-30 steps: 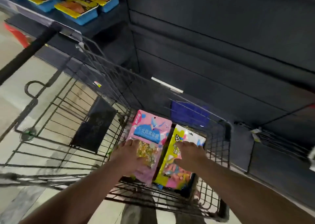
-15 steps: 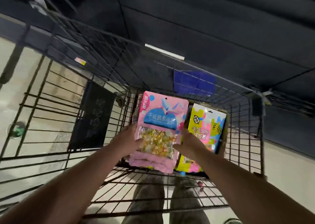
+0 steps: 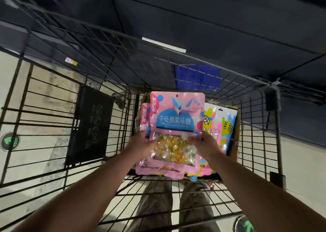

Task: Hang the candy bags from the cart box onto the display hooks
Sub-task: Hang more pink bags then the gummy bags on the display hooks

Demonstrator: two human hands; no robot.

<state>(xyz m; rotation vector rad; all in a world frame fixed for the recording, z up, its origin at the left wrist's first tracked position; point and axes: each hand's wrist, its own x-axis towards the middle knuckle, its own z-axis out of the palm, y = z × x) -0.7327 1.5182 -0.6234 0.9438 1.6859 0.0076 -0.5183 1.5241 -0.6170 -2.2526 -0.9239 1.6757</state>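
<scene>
Grip: both hands clasp the pink candy bags (image 3: 176, 125) by the side edges, the left hand (image 3: 139, 143) on one edge and the right hand (image 3: 202, 143) on the other, fingers curled round the stack.
Hand pose: both forearms reach forward over the cart (image 3: 255, 125) and converge on the bags' lower half.
Change: a second ago the right hand lay on the yellow bag (image 3: 218, 124) and the pink ones sat low; now both hands hold the pink stack raised and facing the person.
Meaning: the pickup looks done; hanging has not begun.
Pink bags: several, slightly fanned, held above the cart's far end, with the hang hole showing at the top.
Cart box (image 3: 236, 134): cardboard, in the cart's far end, with yellow bags inside.
Beyond the cart: dark shelving panels (image 3: 194, 19); I can make out no hooks.
</scene>
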